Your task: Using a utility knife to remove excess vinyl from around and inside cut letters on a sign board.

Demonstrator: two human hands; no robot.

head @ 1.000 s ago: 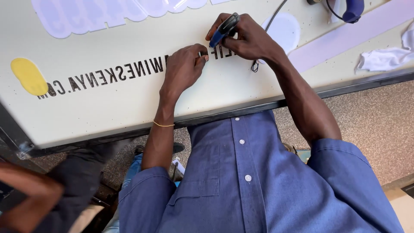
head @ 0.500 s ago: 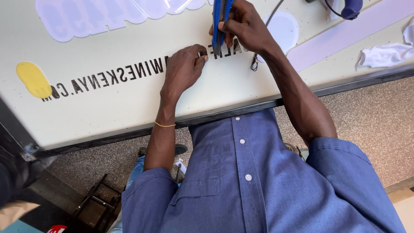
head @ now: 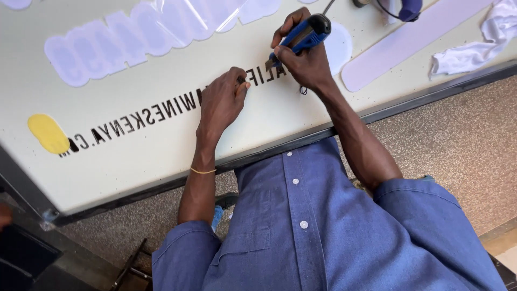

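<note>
Blue shirt (head: 323, 226) fills the near edge, both arms reaching out over the pale sign panel (head: 161, 156). Left hand (head: 221, 102) presses flat, fingertips on the row of black letters (head: 161, 110). Just beyond, right hand (head: 304, 62) is clamped around a blue utility knife (head: 301, 36), blade tip down at the lettering. Farther off, pale lilac cut-out shapes (head: 134, 43) and a white rag (head: 474, 51).

- A yellow oval sticker (head: 48, 132) sits at the table's (head: 161, 161) left end.
- A crumpled white cloth (head: 474, 46) lies at the right.
- A pale lilac strip (head: 414, 40) runs beside it.
- Lilac letter cutouts (head: 134, 40) lie along the far side.
</note>
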